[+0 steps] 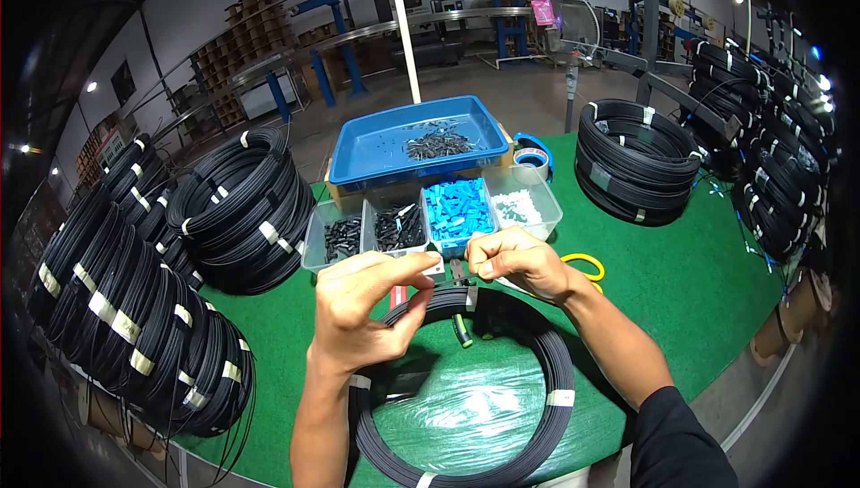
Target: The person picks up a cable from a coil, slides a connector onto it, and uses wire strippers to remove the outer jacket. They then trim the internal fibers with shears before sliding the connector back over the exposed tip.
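My left hand (363, 309) and my right hand (524, 262) are raised over the far rim of a coil of black cable (560, 362) taped with white strips. A thin black cable (461, 279) runs between them. The right thumb and forefinger pinch it. The left thumb and forefinger close on its other end, where a small dark piece is mostly hidden by the fingers. Just behind the hands stand clear bins with black parts (394, 228), blue connector parts (459, 206) and small white parts (518, 208). A green-handled tool (462, 331) lies inside the coil.
A blue tray (358, 152) with small black pieces stands behind the bins, near a roll of blue tape (533, 156). Yellow handles (587, 262) show beside my right wrist. Stacked cable coils flank the green table (663, 291), left (134, 318) and right (638, 165).
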Demonstrator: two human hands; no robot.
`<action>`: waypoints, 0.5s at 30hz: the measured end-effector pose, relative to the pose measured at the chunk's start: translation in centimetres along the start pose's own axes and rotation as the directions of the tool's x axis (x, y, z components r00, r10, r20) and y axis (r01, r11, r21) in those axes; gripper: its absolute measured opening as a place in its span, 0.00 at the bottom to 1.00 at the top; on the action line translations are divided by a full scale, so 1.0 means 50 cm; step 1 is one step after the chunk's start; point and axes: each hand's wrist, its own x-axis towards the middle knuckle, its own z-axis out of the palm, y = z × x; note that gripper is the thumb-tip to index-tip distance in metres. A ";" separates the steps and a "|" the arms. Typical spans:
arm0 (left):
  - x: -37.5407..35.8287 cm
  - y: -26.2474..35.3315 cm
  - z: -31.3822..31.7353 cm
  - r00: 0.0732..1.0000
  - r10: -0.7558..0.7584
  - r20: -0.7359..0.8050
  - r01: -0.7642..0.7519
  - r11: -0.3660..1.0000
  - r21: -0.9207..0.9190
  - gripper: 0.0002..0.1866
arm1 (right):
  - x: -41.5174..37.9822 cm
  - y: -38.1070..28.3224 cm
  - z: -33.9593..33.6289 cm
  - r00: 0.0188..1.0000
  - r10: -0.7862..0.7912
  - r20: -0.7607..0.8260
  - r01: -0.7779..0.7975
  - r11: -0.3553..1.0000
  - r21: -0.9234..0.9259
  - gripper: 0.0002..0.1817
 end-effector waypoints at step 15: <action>-0.015 -0.020 -0.067 0.906 -0.366 -0.213 0.312 0.917 -0.251 0.31 | 0.003 -0.001 0.040 0.832 -0.549 -0.079 0.301 0.566 -0.767 0.05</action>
